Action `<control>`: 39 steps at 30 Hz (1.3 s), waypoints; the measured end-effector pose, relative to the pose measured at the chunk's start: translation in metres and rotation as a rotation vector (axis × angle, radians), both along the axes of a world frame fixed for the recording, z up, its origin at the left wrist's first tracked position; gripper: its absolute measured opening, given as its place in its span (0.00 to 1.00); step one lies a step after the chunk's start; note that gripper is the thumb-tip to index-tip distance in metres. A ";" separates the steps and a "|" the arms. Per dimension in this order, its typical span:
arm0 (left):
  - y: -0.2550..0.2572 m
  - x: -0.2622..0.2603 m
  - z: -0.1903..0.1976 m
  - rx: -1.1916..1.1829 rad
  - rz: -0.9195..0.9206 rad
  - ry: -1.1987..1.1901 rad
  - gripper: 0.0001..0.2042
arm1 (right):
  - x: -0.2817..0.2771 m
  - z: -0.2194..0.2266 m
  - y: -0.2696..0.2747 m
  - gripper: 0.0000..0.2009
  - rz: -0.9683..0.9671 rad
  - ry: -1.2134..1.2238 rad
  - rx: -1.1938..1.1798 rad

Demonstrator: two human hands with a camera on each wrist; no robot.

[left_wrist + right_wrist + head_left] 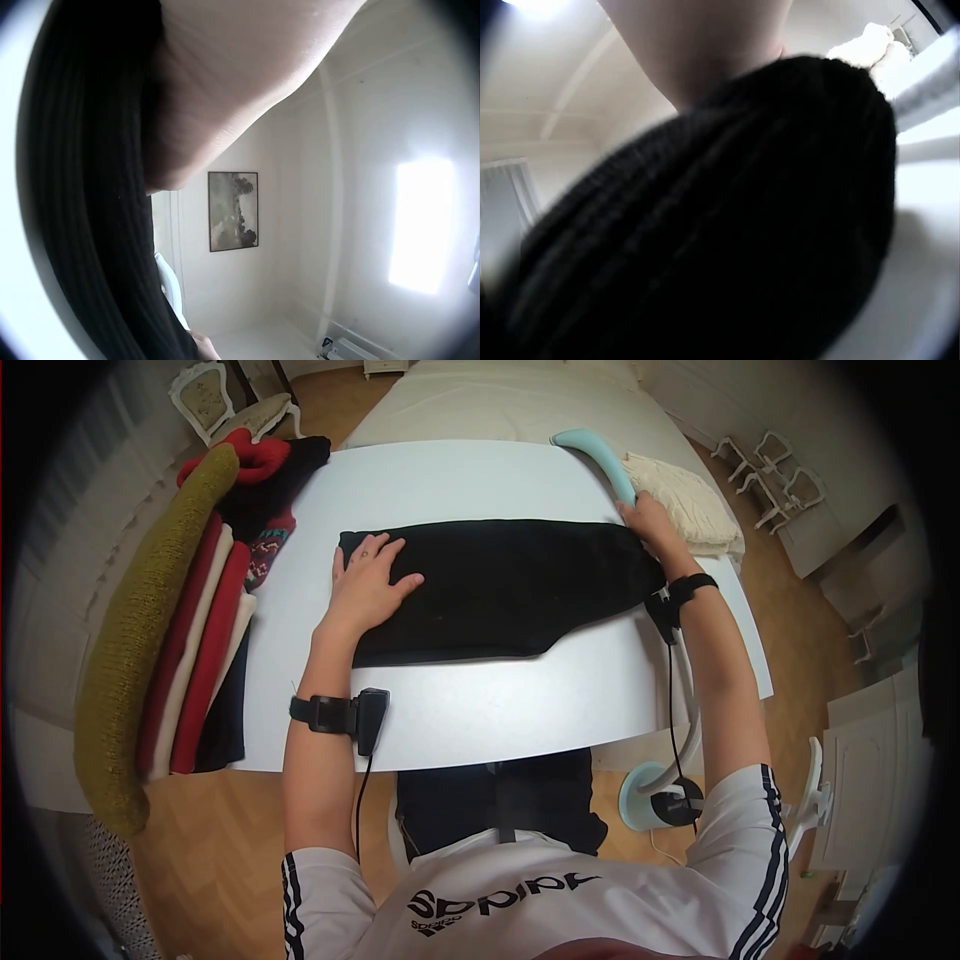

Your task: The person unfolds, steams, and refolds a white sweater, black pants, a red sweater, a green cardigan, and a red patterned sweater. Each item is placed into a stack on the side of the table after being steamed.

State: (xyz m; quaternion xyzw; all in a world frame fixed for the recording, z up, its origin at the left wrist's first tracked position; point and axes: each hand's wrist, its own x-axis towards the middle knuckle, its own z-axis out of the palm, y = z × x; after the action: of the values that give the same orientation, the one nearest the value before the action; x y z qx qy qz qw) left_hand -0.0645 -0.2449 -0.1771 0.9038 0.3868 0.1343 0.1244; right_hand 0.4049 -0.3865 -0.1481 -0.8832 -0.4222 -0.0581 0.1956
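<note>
A black ribbed knit garment (500, 585) lies folded lengthwise across the white table (450, 705). My left hand (370, 585) rests on its left end, fingers spread over the cloth. At the far right corner, my right hand (655, 525) is on the garment's edge, beside a light-blue curved lamp (600, 460). In the right wrist view the black knit (705, 225) bulges close to the camera and hides the fingertips, so I cannot tell whether they pinch the cloth. In the left wrist view the garment (90, 195) runs under the palm (225, 82).
Along the left edge stand folded red and cream clothes (190, 650) with an olive knit (150, 640) over them. A red and black knit (260, 470) lies behind. A cream knit (680, 500) sits at the back right, and a bed (490, 405) stands beyond the table.
</note>
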 end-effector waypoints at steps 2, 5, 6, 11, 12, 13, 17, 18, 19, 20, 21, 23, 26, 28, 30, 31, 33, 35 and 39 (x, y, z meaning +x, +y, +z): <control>0.004 -0.003 0.001 -0.016 -0.010 0.007 0.37 | 0.011 -0.010 0.011 0.25 -0.069 0.057 0.015; 0.010 -0.005 0.006 -0.073 -0.041 0.023 0.44 | 0.031 -0.007 0.015 0.26 -0.027 0.005 -0.122; 0.013 -0.008 0.008 -0.114 -0.054 0.035 0.48 | 0.035 -0.005 0.017 0.24 -0.077 0.152 -0.032; 0.017 -0.015 0.009 -0.227 -0.078 0.032 0.57 | 0.058 0.020 -0.008 0.17 -0.037 0.331 0.084; 0.017 -0.014 0.010 -0.239 -0.081 0.034 0.58 | 0.060 0.027 -0.016 0.19 0.011 0.376 0.188; 0.016 -0.014 0.013 -0.249 -0.084 0.036 0.59 | 0.057 0.035 -0.023 0.21 0.059 0.421 0.293; 0.020 -0.022 0.018 -0.269 -0.118 0.013 0.53 | -0.027 0.079 -0.058 0.22 0.186 0.570 0.405; 0.034 -0.026 0.008 -0.455 -0.176 -0.201 0.48 | -0.049 0.086 -0.067 0.23 0.255 0.611 0.368; 0.040 -0.027 0.001 -0.640 -0.235 -0.415 0.45 | -0.072 0.091 -0.076 0.24 0.320 0.652 0.331; 0.027 -0.025 0.014 -0.723 -0.168 -0.517 0.43 | -0.096 0.093 -0.083 0.25 0.324 0.677 0.281; 0.030 -0.024 0.009 -0.728 -0.174 -0.508 0.43 | -0.119 0.090 -0.088 0.26 0.342 0.702 0.238; 0.043 -0.023 -0.007 -0.647 -0.162 -0.542 0.44 | -0.156 0.092 -0.097 0.25 0.376 0.745 0.043; 0.047 -0.022 -0.022 -0.497 -0.140 -0.449 0.42 | -0.174 0.075 -0.111 0.25 0.550 0.571 -0.050; 0.051 -0.022 -0.023 -0.431 -0.129 -0.405 0.41 | -0.167 0.063 -0.126 0.28 0.620 0.515 0.009; 0.048 -0.023 -0.021 -0.358 -0.122 -0.304 0.39 | -0.165 0.083 -0.149 0.26 0.471 0.546 -0.061; 0.046 -0.023 -0.019 -0.364 -0.121 -0.309 0.39 | -0.162 0.091 -0.162 0.24 0.318 0.579 -0.129; 0.043 -0.021 -0.013 -0.334 -0.078 -0.242 0.38 | -0.136 0.090 -0.190 0.20 0.191 0.455 -0.163; 0.040 -0.018 -0.011 -0.331 -0.051 -0.256 0.39 | -0.103 0.085 -0.221 0.15 0.084 0.310 -0.117; 0.031 -0.015 -0.006 -0.236 0.016 -0.197 0.37 | -0.113 0.111 -0.241 0.11 -0.151 0.387 -0.015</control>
State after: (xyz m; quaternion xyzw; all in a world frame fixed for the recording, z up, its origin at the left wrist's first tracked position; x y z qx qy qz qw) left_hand -0.0791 -0.2140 -0.1830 0.8622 0.3931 0.1768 0.2661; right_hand 0.2924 -0.6277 -0.0373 -0.9085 -0.3097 0.1014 0.2617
